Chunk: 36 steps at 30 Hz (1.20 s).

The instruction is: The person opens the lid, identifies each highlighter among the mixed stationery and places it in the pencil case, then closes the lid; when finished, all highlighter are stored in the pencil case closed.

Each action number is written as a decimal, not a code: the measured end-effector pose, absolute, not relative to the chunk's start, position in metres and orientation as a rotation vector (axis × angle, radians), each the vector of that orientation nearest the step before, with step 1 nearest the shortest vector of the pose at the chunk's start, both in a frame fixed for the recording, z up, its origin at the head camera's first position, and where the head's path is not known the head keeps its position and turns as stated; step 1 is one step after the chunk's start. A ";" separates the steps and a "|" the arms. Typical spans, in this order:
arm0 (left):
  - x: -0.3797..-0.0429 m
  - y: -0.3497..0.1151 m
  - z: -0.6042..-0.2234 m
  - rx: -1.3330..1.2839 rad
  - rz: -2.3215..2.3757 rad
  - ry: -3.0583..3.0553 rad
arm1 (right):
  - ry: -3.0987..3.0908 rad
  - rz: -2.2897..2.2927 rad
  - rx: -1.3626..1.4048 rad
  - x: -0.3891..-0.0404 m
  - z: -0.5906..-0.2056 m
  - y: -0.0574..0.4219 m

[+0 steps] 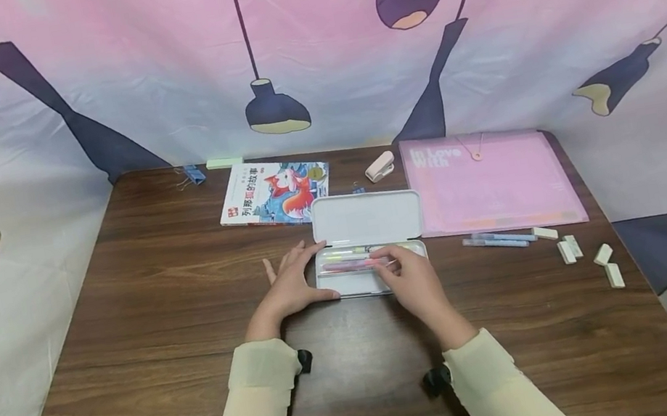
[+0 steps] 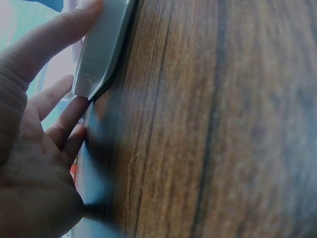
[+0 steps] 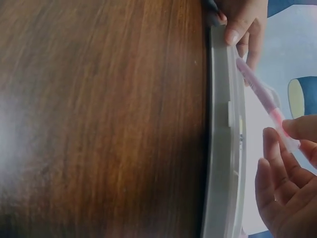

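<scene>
An open white pencil case (image 1: pixel 353 284) lies on the table with its lid (image 1: pixel 367 218) tipped back. My left hand (image 1: pixel 291 287) holds the left end of the case, thumb at the front edge and index finger near the hinge; the left wrist view shows the thumb (image 2: pixel 59 34) against the case wall (image 2: pixel 101 49). Over the tray, my right hand (image 1: pixel 410 280) pinches a pink pen (image 3: pixel 262 94) between thumb and fingers. In the right wrist view the pen slants above the case rim, its far end toward the left hand. A yellow-green pen (image 1: pixel 337 257) lies along the back of the tray.
Behind the case are a picture-covered book (image 1: pixel 278 191), a pale pink stapler (image 1: pixel 379 166) and a blue binder clip (image 1: pixel 193 175). To the right lie a pink folder (image 1: pixel 495 184), blue pens (image 1: pixel 496 241) and several white erasers (image 1: pixel 613 276). A printed curtain (image 1: pixel 332 39) hangs behind the table.
</scene>
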State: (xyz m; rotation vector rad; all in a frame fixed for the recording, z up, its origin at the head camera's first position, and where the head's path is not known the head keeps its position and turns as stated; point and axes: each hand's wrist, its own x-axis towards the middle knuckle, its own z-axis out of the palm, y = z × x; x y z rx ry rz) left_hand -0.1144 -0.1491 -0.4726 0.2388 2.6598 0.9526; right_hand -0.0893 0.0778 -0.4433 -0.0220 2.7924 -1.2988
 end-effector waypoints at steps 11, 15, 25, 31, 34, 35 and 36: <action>-0.114 -0.150 -0.473 0.240 0.961 2.657 | 2.822 -1.243 -0.074 -0.090 -0.455 0.084; -0.114 -0.150 -0.473 0.245 0.961 2.659 | 2.801 -1.234 -0.048 -0.090 -0.455 0.086; -0.115 -0.150 -0.472 0.239 0.959 2.655 | 2.746 -1.318 -0.068 -0.089 -0.456 0.093; -0.115 -0.149 -0.473 0.235 0.951 2.653 | 2.757 -1.330 -0.083 -0.085 -0.453 0.107; -0.115 -0.149 -0.473 0.232 0.951 2.646 | 2.799 -1.299 -0.040 -0.084 -0.453 0.120; -0.115 -0.149 -0.473 0.228 0.952 2.645 | 2.819 -1.290 -0.023 -0.083 -0.454 0.125; -0.115 -0.149 -0.473 0.228 0.951 2.644 | 2.840 -1.280 0.000 -0.083 -0.455 0.131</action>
